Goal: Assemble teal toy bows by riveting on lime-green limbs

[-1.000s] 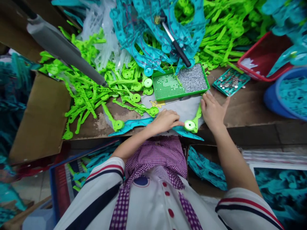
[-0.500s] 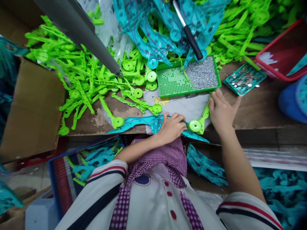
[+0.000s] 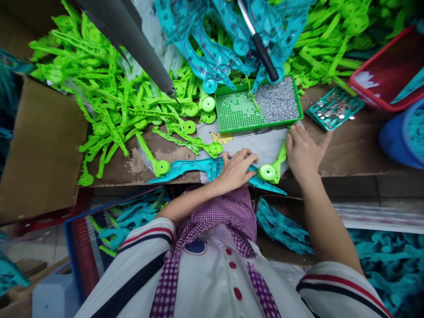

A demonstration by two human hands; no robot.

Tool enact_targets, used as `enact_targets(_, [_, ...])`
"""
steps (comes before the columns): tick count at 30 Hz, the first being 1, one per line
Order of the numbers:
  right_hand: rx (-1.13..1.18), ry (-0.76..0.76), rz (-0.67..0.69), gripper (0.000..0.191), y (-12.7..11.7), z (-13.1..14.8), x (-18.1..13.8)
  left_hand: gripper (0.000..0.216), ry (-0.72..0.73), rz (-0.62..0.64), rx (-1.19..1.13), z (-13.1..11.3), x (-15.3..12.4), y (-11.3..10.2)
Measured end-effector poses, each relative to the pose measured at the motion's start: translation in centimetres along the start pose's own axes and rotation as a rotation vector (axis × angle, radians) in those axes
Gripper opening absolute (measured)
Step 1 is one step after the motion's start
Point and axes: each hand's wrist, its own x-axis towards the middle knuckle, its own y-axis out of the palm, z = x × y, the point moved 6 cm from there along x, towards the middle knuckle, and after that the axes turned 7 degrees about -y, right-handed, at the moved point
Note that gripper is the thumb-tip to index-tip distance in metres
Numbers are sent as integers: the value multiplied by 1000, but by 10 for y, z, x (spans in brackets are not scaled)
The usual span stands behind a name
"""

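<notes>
A long blue plastic frame (image 3: 195,165) with a thin wire along it lies at the table's front edge. My left hand (image 3: 236,170) bends over its middle, fingers on the far side and thumb near its right half, gripping it. A light green plastic arm with a round disc end (image 3: 267,172) is at the frame's right side. At that arm's far end, the thumb and fingertips of my right hand (image 3: 305,154) are closed, with the little finger sticking out. Another green arm (image 3: 162,167) sits at the frame's left end.
A green basket (image 3: 228,129) holds small silvery pieces, beside a teal tray (image 3: 326,123) of small metal discs. Green parts (image 3: 109,97) are heaped at left. A grey tool shaft (image 3: 142,53) and a black-handled tool (image 3: 265,57) hang overhead. Red (image 3: 371,99) and blue (image 3: 394,141) containers stand right.
My left hand's fingers have lifted and spread slightly over the blue frame. My right hand stays at the green arm's far end. The view has shifted slightly.
</notes>
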Motion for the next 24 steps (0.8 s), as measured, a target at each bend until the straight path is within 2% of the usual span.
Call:
enact_targets(4, [22,24,5,49,-3,2,0,25,34,152,-75,-3,7,4])
enact_targets(11, [-5,26,44,51,-4,6,-2,32,-21,77,-96,-7,17,13])
enact_targets(15, [-49,24,55,53,-3,6,-1,51,-21,65,-94,-8,13,12])
enact_targets(21, [-26,18,78,51,-6,5,1,27,50,180,-51,-15,28,11])
enact_targets(24, [-25,25,69,51,-7,7,0,22,43,312,-54,-16,45,12])
